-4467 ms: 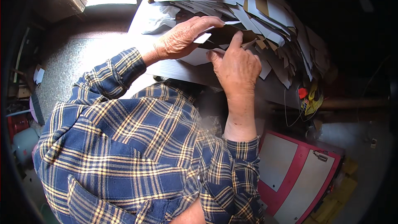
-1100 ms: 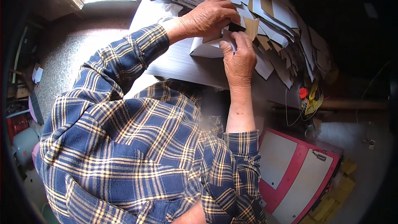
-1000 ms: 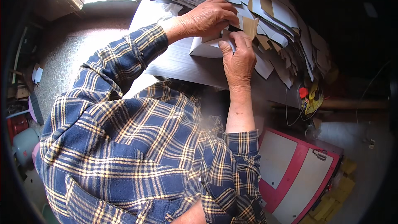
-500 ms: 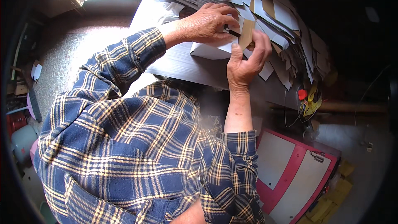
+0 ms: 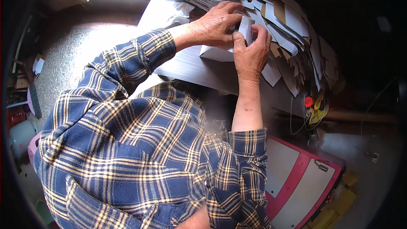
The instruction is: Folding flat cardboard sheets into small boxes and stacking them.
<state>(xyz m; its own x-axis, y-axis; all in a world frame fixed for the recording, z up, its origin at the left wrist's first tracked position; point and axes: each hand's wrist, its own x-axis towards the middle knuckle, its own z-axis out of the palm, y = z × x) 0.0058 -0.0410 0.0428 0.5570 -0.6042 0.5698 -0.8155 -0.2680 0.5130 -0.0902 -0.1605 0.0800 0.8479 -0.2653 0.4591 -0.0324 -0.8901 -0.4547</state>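
Note:
A small white cardboard box (image 5: 218, 54) rests on the pale table near its front edge, partly covered by both hands. My left hand (image 5: 212, 24) reaches over the box from the left, fingers curled against its far side and closed on it. At the box's right end, my right hand (image 5: 252, 57) grips a white end flap (image 5: 245, 26) between its thumb and bent fingers. The thumb lies on the near side of the flap, close to the left fingertips. The inside of the box is hidden by the hands.
Flattened white and brown cartons (image 5: 282, 15) lie in a big overlapping pile behind and right of the box. Crumpled white plastic (image 5: 178, 12) lies at the table's left. A pink-and-white cabinet (image 5: 303, 178) stands lower right, below a red-and-yellow item (image 5: 313, 108) with wires.
The flap's brown inner face showed earlier; now its white face shows at the box's end. My right hand has moved slightly left and closed on the flap, while the left stays on the box.

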